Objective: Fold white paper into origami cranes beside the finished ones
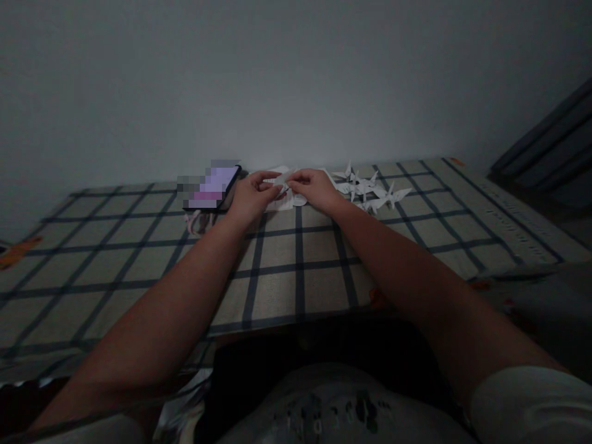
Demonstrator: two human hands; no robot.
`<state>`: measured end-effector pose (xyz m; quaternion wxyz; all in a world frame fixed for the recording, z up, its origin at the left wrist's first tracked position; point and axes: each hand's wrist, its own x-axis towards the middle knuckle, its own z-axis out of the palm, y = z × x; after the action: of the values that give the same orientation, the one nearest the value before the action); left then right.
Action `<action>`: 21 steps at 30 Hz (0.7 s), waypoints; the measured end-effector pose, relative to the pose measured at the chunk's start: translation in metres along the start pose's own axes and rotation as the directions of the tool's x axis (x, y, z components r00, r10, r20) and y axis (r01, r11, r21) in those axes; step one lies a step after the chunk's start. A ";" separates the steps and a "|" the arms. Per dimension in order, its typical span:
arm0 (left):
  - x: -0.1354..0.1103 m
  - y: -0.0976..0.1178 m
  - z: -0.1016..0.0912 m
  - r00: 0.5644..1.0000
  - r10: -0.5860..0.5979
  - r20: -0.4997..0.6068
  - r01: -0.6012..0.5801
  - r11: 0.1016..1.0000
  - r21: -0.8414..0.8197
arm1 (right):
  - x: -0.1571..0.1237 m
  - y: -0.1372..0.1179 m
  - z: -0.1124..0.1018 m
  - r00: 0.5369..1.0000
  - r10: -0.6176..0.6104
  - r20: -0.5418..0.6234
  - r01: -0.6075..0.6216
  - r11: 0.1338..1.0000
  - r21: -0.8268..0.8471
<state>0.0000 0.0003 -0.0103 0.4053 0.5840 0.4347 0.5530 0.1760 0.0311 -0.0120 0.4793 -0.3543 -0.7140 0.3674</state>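
Both my hands meet at the far side of the checked tablecloth (296,259), pinching a small piece of folded white paper (281,179) between them. My left hand (252,194) grips its left end with closed fingers. My right hand (312,187) grips its right end, fingers also closed. More white paper (282,203) lies flat on the cloth under the hands. Several finished white paper cranes (370,188) stand in a group just right of my right hand.
A phone (213,185) with a lit screen leans near the wall, left of my left hand, with a pale cord (198,222) beside it. A plain wall rises right behind the table. A dark curtain or panel (550,154) is at far right.
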 end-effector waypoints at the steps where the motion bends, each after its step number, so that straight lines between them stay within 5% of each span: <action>1: 0.000 -0.001 0.001 1.000 -0.006 -0.002 0.006 1.000 -0.003 | 0.000 0.001 0.000 1.000 -0.005 0.005 0.005 1.000 -0.002; 9: 0.002 -0.008 0.000 1.000 0.012 -0.006 -0.011 0.999 0.037 | 0.000 0.002 -0.002 0.999 -0.035 0.034 0.035 0.999 -0.003; 16: 0.000 -0.001 0.004 0.997 0.009 -0.072 -0.014 0.997 -0.073 | 0.002 0.003 0.003 0.994 0.084 -0.074 -0.065 0.973 0.222; 21: 0.002 -0.003 0.002 0.996 0.017 -0.084 -0.021 0.998 -0.057 | 0.003 0.004 0.003 0.991 0.133 0.001 -0.131 0.973 0.189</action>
<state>0.0015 0.0034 -0.0122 0.3981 0.5526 0.4296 0.5930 0.1734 0.0349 -0.0149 0.4894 -0.3560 -0.6482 0.4622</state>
